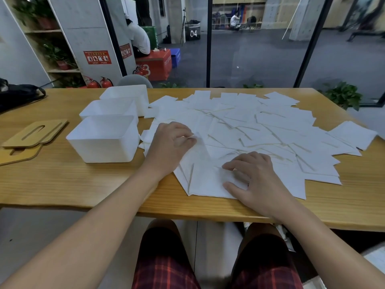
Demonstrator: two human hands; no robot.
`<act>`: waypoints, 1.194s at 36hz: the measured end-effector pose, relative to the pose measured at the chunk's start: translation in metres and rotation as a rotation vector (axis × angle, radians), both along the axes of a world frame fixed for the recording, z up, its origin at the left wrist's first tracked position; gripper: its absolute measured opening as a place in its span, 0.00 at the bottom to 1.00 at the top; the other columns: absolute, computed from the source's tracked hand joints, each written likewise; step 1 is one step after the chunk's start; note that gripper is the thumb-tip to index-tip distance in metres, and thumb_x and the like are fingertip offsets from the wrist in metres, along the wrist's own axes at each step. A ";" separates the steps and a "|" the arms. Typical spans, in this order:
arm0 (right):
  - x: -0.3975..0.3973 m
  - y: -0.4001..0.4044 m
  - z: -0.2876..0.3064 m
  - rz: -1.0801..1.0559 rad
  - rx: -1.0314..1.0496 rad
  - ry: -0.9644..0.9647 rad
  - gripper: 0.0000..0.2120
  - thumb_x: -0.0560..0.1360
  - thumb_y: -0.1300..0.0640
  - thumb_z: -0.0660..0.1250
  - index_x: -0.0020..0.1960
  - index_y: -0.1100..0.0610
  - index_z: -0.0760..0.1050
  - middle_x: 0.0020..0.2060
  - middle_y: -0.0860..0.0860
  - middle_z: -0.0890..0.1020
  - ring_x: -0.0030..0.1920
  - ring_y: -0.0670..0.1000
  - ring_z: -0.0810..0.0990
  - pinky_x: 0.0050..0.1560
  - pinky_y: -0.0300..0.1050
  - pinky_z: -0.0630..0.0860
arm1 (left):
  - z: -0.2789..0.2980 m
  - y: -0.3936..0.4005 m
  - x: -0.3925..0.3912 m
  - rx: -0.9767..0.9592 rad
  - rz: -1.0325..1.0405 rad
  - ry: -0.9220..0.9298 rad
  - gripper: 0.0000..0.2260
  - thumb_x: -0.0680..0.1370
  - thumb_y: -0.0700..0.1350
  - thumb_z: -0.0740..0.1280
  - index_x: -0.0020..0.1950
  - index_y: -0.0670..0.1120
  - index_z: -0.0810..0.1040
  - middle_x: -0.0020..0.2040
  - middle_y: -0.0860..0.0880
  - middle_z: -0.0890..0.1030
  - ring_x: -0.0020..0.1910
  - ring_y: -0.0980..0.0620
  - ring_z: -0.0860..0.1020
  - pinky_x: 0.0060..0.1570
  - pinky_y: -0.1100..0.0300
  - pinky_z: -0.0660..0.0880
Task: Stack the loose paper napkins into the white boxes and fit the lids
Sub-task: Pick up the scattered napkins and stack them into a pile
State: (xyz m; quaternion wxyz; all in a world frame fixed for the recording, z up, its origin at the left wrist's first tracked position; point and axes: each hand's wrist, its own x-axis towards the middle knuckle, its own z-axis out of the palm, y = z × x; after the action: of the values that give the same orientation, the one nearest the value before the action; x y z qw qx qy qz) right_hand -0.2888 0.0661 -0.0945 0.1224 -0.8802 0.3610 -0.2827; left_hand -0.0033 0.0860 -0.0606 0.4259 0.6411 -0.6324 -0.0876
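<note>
Loose white paper napkins (260, 130) lie spread in overlapping layers over the right half of the wooden table (62, 180). Three white boxes stand in a row at the left: the near one (104, 147), the middle one (108, 108) and the far one (127, 93), all without lids. Wooden lids with slots (35, 133) lie flat left of the boxes. My left hand (168, 147) pinches the raised edge of a napkin near the pile's left side. My right hand (254, 178) lies on the near napkins with thumb and fingers curled around a fold of paper.
A black bag (16, 94) sits at the table's far left corner. A grey chair back (135, 81) shows behind the table. Glass wall, shelves with plants and fire extinguishers (98, 82) stand beyond. My knees are under the near edge.
</note>
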 end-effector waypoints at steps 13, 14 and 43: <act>-0.002 0.004 0.009 -0.062 0.075 -0.225 0.24 0.81 0.35 0.71 0.74 0.40 0.76 0.70 0.35 0.75 0.74 0.37 0.69 0.78 0.54 0.66 | 0.015 0.018 -0.005 -0.400 0.183 0.113 0.06 0.87 0.49 0.68 0.56 0.49 0.82 0.41 0.63 0.78 0.42 0.59 0.78 0.42 0.69 0.71; -0.003 0.005 0.010 -0.063 0.101 -0.258 0.25 0.80 0.35 0.71 0.75 0.39 0.74 0.71 0.34 0.75 0.76 0.40 0.70 0.78 0.54 0.67 | 0.016 0.020 -0.008 -0.401 0.151 0.175 0.06 0.87 0.49 0.69 0.54 0.49 0.82 0.39 0.60 0.79 0.41 0.55 0.79 0.41 0.62 0.74; -0.007 0.011 -0.007 -0.211 0.267 -0.327 0.13 0.79 0.56 0.76 0.61 0.46 0.82 0.37 0.42 0.82 0.35 0.45 0.81 0.41 0.33 0.76 | -0.035 0.066 -0.044 0.107 0.073 0.078 0.03 0.83 0.53 0.74 0.54 0.56 0.83 0.34 0.57 0.83 0.36 0.56 0.81 0.50 0.56 0.77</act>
State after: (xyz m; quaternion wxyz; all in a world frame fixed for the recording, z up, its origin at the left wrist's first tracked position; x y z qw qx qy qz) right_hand -0.2954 0.0775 -0.1019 0.2646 -0.7562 0.4604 -0.3823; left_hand -0.0470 0.1522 -0.0952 0.4183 0.6818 -0.5858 -0.1307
